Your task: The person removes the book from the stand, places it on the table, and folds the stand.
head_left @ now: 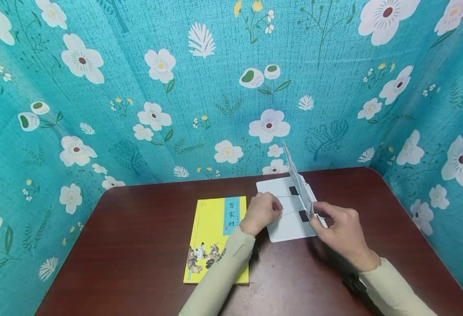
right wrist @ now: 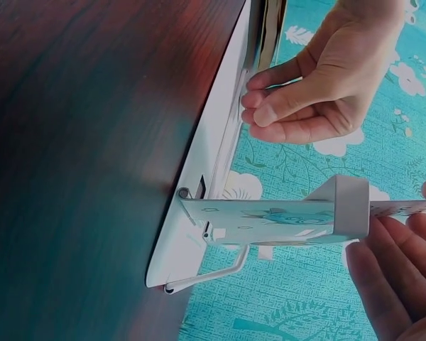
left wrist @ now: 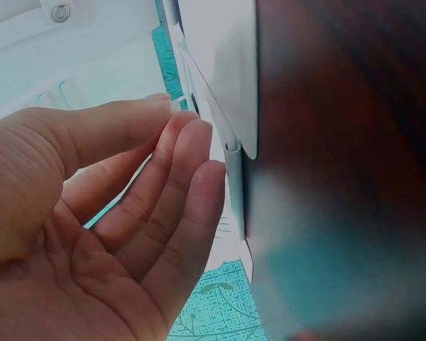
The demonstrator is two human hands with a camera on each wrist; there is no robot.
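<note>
A white folding book stand [head_left: 284, 226] lies on the table, its base flat and its thin panel [head_left: 299, 182] raised upright on dark hinges [head_left: 303, 216]. My left hand [head_left: 262, 213] is over the base, thumb and fingertips together at a thin wire leg [left wrist: 207, 82] of the stand. With the right hand [head_left: 343, 230] I pinch the panel's near edge between thumb and fingers. In the right wrist view the panel [right wrist: 277, 217] bears a printed picture, and a white ledge [right wrist: 351, 206] sticks out from it near the right fingers.
A yellow book [head_left: 207, 219] with a blue title strip lies left of the stand, partly under the left forearm. The dark red-brown table [head_left: 136, 245] is bordered by a teal floral curtain [head_left: 199, 101] behind and at both sides.
</note>
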